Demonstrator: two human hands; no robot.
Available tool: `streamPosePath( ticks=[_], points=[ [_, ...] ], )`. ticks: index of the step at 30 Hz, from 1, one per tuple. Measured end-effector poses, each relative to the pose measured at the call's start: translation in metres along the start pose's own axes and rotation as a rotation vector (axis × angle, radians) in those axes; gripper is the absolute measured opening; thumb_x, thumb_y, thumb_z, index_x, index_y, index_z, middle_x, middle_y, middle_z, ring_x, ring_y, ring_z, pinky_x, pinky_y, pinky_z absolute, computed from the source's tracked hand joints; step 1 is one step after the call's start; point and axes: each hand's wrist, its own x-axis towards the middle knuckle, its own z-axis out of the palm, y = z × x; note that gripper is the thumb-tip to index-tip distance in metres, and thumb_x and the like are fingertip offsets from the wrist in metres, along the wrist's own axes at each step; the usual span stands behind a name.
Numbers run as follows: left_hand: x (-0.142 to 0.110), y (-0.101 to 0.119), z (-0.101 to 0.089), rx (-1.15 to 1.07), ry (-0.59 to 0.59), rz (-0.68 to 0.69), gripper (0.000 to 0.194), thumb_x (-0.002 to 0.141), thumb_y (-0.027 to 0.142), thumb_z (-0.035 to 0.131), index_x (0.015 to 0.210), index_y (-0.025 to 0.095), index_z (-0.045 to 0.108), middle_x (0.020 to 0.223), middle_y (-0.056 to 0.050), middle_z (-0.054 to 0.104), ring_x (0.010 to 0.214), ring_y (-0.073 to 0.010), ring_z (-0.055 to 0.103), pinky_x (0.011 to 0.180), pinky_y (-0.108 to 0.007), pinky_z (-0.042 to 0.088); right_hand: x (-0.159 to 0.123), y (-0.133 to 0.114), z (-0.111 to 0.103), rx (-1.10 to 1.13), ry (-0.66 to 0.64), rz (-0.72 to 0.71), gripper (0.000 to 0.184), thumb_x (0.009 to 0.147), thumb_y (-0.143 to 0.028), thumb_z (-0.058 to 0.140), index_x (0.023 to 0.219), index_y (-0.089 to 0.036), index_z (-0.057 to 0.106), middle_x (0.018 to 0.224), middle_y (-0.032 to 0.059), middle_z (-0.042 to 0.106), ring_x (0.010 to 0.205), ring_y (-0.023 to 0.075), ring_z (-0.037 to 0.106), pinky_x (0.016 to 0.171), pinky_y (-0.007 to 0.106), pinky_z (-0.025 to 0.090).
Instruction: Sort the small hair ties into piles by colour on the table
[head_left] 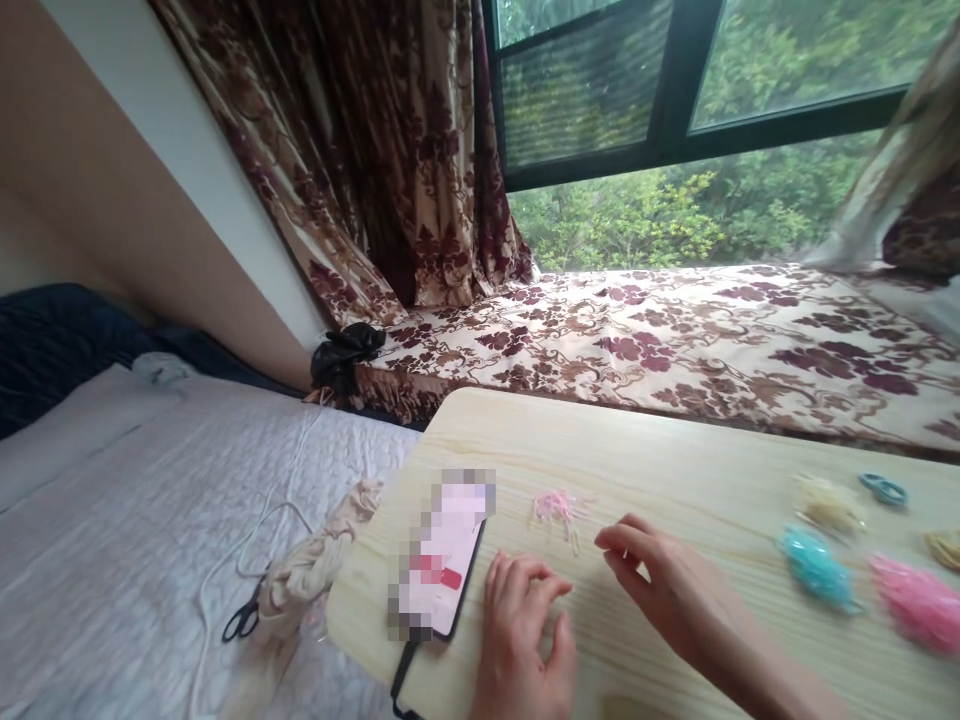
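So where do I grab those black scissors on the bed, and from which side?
Best by the scissors' handle loops, I think, coming from the left, away from the bunched beige cloth. The loops stick out over the bedcover, so fingers could get around them. The other end is hidden, so I can't see the blades.
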Motion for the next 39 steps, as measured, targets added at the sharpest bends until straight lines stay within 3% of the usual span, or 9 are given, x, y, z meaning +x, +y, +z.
streamPosePath(
  ticks=[3, 9, 18, 21, 25, 28, 31, 35, 39],
  points=[
    [0.001, 0.001, 0.0, -0.024, 0.017, 0.035, 0.036, 0.079, 0.008, 0.052, 0.11, 0.025, 0.061, 0.105, -0.009, 0.067, 0.102, -0.0257, 0.067, 0.102, -0.054, 0.052, 0.009, -0.009, 0.01, -0.079, 0.0, 0.033, 0.02, 0.088, -0.026, 0.051, 0.073, -0.023, 0.064, 0.078, 0.0026, 0.068, 0.057, 0.0142, 0.061, 0.051, 0.026, 0.039],
    [0.0, 0.009, 0.002, -0.09, 0.075, -0.079, 0.034, 0.082, 0.007, 0.047, 0.106, 0.024, 0.062, 0.103, -0.01, 0.066, 0.106, -0.0265, 0.065, 0.109, -0.058, 0.045, 0.016, -0.014, 0.022, -0.209, 0.026, 0.07, 0.019, 0.085, -0.024, 0.054, 0.066, -0.023, 0.058, 0.072, 0.0018, 0.064, 0.064, 0.0165, 0.06, 0.054, 0.027, 0.033],
    [-0.002, -0.007, 0.0, -0.002, -0.001, 0.03, 0.035, 0.081, 0.01, 0.053, 0.111, 0.025, 0.061, 0.107, -0.009, 0.068, 0.106, -0.0256, 0.067, 0.103, -0.054, 0.052, 0.014, -0.011, 0.022, -0.217, 0.04, 0.043, 0.029, 0.091, -0.015, 0.045, 0.064, -0.022, 0.053, 0.069, 0.0022, 0.062, 0.066, 0.0164, 0.061, 0.063, 0.027, 0.04],
    [-0.004, -0.011, 0.003, 0.032, 0.027, 0.057, 0.033, 0.084, 0.01, 0.052, 0.112, 0.025, 0.062, 0.108, -0.008, 0.069, 0.106, -0.0244, 0.068, 0.101, -0.049, 0.054, -0.005, 0.001, 0.004, -0.187, 0.054, 0.042, 0.032, 0.097, -0.024, 0.041, 0.069, -0.023, 0.054, 0.073, 0.0022, 0.064, 0.066, 0.0151, 0.062, 0.062, 0.025, 0.044],
    [-0.009, -0.02, 0.006, 0.081, 0.022, 0.1, 0.029, 0.088, 0.013, 0.053, 0.112, 0.025, 0.064, 0.108, -0.006, 0.07, 0.107, -0.023, 0.067, 0.102, -0.046, 0.053, -0.044, 0.045, -0.047, -0.168, 0.097, 0.091, 0.036, 0.1, -0.04, 0.037, 0.077, -0.024, 0.06, 0.076, 0.0028, 0.066, 0.066, 0.0152, 0.064, 0.063, 0.026, 0.049],
    [-0.01, -0.025, 0.007, 0.12, 0.004, 0.149, 0.03, 0.088, 0.013, 0.055, 0.113, 0.026, 0.065, 0.108, -0.005, 0.071, 0.106, -0.0219, 0.068, 0.103, -0.044, 0.052, -0.061, 0.092, -0.093, -0.156, 0.19, 0.293, 0.037, 0.092, -0.051, 0.043, 0.074, -0.025, 0.063, 0.07, 0.0034, 0.067, 0.062, 0.0183, 0.064, 0.06, 0.03, 0.049],
    [-0.01, -0.022, 0.008, 0.147, 0.027, 0.139, 0.027, 0.089, 0.014, 0.053, 0.111, 0.025, 0.065, 0.108, -0.005, 0.071, 0.106, -0.022, 0.067, 0.103, -0.044, 0.052, -0.059, 0.133, -0.124, -0.208, 0.252, 0.411, 0.036, 0.083, -0.052, 0.043, 0.072, -0.024, 0.064, 0.067, 0.0064, 0.068, 0.063, 0.0235, 0.065, 0.058, 0.034, 0.047],
    [-0.008, -0.015, 0.009, 0.152, 0.072, 0.089, 0.023, 0.091, 0.017, 0.05, 0.106, 0.024, 0.066, 0.107, -0.006, 0.071, 0.106, -0.0231, 0.066, 0.1, -0.046, 0.053, -0.036, 0.163, -0.133, -0.221, 0.217, 0.474, 0.03, 0.076, -0.046, 0.046, 0.059, -0.026, 0.06, 0.055, 0.0048, 0.062, 0.055, 0.0223, 0.061, 0.053, 0.033, 0.042],
    [-0.007, -0.013, 0.009, 0.127, 0.086, 0.067, 0.021, 0.091, 0.018, 0.051, 0.105, 0.025, 0.066, 0.107, -0.006, 0.069, 0.106, -0.0239, 0.065, 0.091, -0.043, 0.057, -0.022, 0.168, -0.135, -0.225, 0.187, 0.482, 0.027, 0.074, -0.043, 0.049, 0.058, -0.026, 0.061, 0.058, 0.0065, 0.066, 0.056, 0.022, 0.062, 0.053, 0.033, 0.042]
  ],
)
